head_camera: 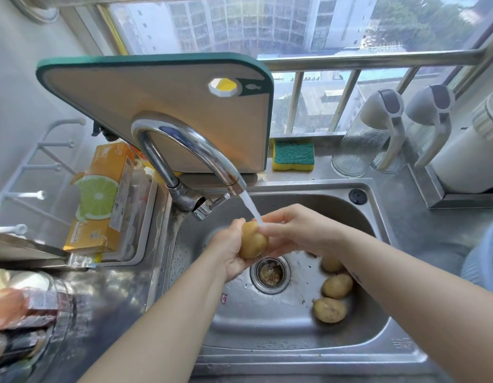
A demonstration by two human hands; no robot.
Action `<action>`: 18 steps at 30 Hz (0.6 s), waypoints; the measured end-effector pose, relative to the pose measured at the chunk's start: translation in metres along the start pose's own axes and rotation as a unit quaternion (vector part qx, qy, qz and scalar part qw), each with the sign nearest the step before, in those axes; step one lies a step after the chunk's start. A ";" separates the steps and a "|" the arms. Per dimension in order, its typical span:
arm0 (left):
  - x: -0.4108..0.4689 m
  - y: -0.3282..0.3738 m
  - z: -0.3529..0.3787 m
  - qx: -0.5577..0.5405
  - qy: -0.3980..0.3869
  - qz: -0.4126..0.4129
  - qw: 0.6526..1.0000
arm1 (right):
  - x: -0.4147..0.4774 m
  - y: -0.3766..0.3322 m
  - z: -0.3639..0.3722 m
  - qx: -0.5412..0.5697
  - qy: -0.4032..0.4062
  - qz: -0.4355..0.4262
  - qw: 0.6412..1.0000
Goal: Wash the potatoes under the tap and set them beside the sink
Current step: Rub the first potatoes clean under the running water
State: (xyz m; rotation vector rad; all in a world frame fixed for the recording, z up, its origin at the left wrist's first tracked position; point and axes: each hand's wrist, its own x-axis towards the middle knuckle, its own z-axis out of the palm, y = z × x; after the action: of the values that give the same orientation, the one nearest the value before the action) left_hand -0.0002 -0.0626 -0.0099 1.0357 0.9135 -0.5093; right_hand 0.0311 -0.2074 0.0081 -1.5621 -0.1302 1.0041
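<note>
A yellow-brown potato point(252, 240) is held over the steel sink point(295, 352), right under the stream of water from the chrome tap point(190, 150). My left hand point(228, 250) cups it from below and the left, fingers curled round it. My right hand point(292, 230) grips it from the right, thumb on top where the water lands. Three more potatoes lie in the basin at the right: one point(330, 263) partly hidden by my right forearm, one point(337, 286) below it, and one point(329, 310) nearest me. The drain strainer point(270, 273) sits under my hands.
A cutting board point(157, 106) leans behind the tap. A sponge point(293, 156) lies on the back ledge, glass jugs point(372, 139) to its right. An orange box point(101, 197) stands in a tray left of the sink. Steel counter point(422, 225) runs along the sink's right.
</note>
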 end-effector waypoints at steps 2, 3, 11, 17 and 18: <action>0.003 0.002 -0.002 -0.003 -0.016 -0.016 1.000 | -0.002 0.000 -0.005 0.010 -0.044 0.001 0.999; 0.004 0.003 -0.003 -0.007 -0.022 -0.024 0.999 | -0.003 0.001 -0.005 0.007 -0.047 -0.003 0.999; 0.000 -0.001 -0.002 -0.093 -0.056 -0.068 0.992 | -0.001 0.008 0.017 -0.266 0.103 -0.123 0.950; -0.006 -0.014 0.010 -0.147 -0.091 -0.020 0.985 | 0.007 0.019 0.027 -0.279 0.180 -0.092 0.939; -0.006 -0.018 0.012 -0.146 -0.086 0.009 0.985 | 0.009 0.019 0.027 -0.259 0.198 -0.086 0.942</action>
State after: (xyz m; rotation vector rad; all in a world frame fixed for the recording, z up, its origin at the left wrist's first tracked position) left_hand -0.0124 -0.0814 -0.0120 0.7220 0.7959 -0.4272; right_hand 0.0107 -0.1865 -0.0101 -2.1619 -0.2593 0.5190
